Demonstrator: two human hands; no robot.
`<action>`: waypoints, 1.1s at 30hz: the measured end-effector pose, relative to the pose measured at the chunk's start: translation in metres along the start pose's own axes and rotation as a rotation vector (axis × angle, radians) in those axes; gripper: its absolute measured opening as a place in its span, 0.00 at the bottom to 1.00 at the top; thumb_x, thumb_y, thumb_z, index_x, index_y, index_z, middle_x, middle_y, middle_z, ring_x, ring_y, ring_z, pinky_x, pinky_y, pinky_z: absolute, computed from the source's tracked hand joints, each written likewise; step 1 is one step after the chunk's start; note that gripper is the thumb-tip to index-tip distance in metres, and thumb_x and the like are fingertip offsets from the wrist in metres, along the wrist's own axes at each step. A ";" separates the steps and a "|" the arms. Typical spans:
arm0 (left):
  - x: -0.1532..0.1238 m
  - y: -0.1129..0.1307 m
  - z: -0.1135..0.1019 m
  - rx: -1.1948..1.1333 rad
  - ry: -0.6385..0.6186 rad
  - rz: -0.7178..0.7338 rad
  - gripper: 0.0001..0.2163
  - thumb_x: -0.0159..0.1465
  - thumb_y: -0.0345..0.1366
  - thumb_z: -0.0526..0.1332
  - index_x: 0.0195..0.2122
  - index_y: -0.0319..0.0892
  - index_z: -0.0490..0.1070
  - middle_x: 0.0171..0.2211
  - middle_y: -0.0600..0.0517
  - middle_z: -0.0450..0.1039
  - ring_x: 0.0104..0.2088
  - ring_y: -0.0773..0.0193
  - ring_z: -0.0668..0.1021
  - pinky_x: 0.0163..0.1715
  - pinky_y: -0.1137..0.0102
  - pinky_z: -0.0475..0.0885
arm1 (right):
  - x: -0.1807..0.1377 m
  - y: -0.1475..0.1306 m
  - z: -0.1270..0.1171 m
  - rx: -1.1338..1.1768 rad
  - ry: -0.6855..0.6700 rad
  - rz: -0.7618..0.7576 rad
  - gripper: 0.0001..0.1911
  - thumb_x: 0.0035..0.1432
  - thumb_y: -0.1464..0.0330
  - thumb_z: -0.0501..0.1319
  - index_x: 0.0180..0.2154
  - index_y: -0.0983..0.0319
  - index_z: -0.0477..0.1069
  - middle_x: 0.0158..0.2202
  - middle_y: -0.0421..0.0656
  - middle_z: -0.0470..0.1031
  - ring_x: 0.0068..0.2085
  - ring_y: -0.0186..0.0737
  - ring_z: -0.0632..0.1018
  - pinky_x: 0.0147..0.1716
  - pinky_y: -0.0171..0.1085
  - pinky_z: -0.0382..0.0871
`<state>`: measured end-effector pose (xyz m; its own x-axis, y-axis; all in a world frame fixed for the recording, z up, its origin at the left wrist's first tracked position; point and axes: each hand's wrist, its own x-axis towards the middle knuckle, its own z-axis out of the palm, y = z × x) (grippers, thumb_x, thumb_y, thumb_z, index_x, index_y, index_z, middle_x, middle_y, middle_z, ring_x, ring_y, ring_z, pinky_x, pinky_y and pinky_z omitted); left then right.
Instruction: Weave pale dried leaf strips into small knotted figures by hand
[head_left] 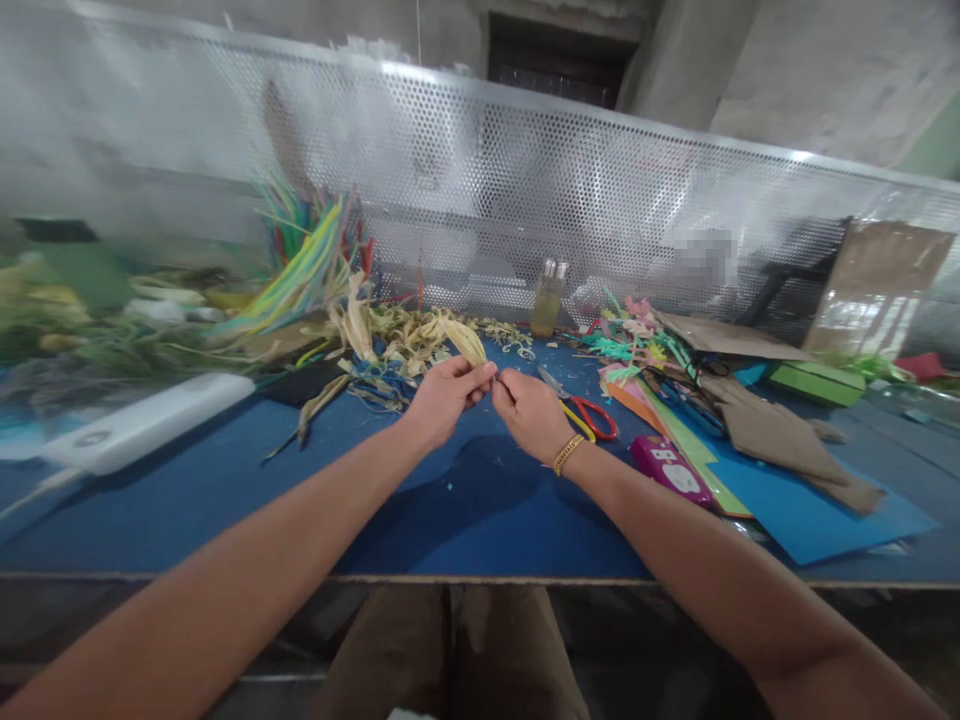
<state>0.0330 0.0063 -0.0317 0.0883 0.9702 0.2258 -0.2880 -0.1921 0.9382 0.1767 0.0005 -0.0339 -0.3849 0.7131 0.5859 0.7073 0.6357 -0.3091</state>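
Note:
Pinched in my left hand [454,393] is a pale yellow dried husk [465,341], its wide end rising away from me above the fingers. My right hand [527,408] is closed right beside it, thumb and finger meeting the left fingertips at the husk's narrow end. What the right fingers grip is hidden. A pair of scissors [592,415] with red and yellow handles lies just right of my right hand. Behind my hands spreads a heap of dried husk strips [409,345].
A white power strip [150,420] lies at left, near a bundle of coloured strips [307,260]. A bottle [546,300] stands by the perforated metal panel [600,190]. At right are a purple box [671,470], blue paper [825,515] and brown cardboard [780,430].

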 end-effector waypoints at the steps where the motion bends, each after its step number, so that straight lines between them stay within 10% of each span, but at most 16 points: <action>1: -0.001 -0.001 0.001 -0.013 0.001 -0.004 0.14 0.50 0.41 0.69 0.22 0.39 0.66 0.18 0.57 0.63 0.19 0.74 0.64 0.21 0.77 0.59 | 0.000 0.000 0.000 0.004 0.021 -0.001 0.12 0.64 0.66 0.47 0.27 0.60 0.60 0.25 0.40 0.66 0.28 0.35 0.66 0.30 0.35 0.53; 27: 0.007 0.011 -0.013 -0.232 0.057 -0.141 0.10 0.50 0.36 0.68 0.30 0.38 0.70 0.15 0.61 0.53 0.13 0.78 0.54 0.13 0.78 0.46 | -0.010 -0.015 0.013 0.663 -0.209 0.195 0.14 0.62 0.67 0.44 0.25 0.59 0.59 0.17 0.34 0.60 0.20 0.31 0.65 0.23 0.32 0.57; 33: 0.006 0.007 -0.009 -0.053 0.188 -0.038 0.08 0.56 0.38 0.63 0.26 0.41 0.65 0.12 0.62 0.48 0.12 0.76 0.52 0.13 0.77 0.45 | -0.009 -0.016 0.010 0.392 -0.178 0.028 0.15 0.63 0.67 0.45 0.24 0.60 0.55 0.20 0.36 0.59 0.24 0.32 0.63 0.27 0.33 0.54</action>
<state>0.0226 0.0121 -0.0260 -0.0783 0.9881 0.1325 -0.3378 -0.1514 0.9290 0.1628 -0.0129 -0.0420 -0.4896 0.7498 0.4451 0.4536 0.6549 -0.6044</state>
